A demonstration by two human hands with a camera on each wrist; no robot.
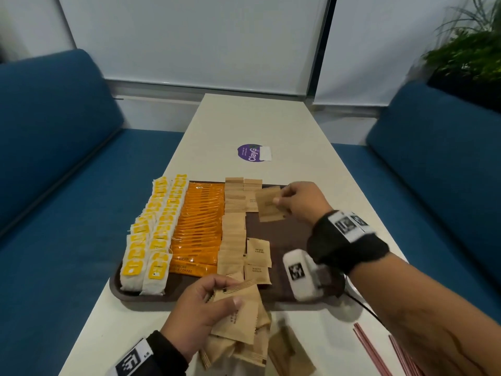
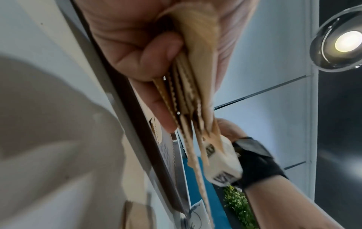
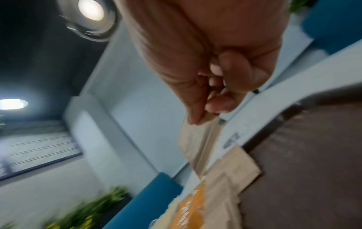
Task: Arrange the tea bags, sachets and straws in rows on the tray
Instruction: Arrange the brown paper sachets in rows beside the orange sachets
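Pinching one flat brown paper sachet [image 1: 269,203] in right hand [image 1: 299,202], over dark brown plastic tray [image 1: 287,232]; gripping fanned spare brown sachets [image 1: 238,310] in left hand [image 1: 202,308]. Advisable: lowering flat, overlapping far row evenly.

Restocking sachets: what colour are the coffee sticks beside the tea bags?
Orange coffee sticks, clearest in the head view.

A long white table [image 1: 254,123] runs between two blue sofas [image 1: 54,147], ending at pale window blinds [image 1: 195,39]; a green plant [image 1: 469,55] stands far right, round ceiling lamps [image 3: 91,10] glow overhead
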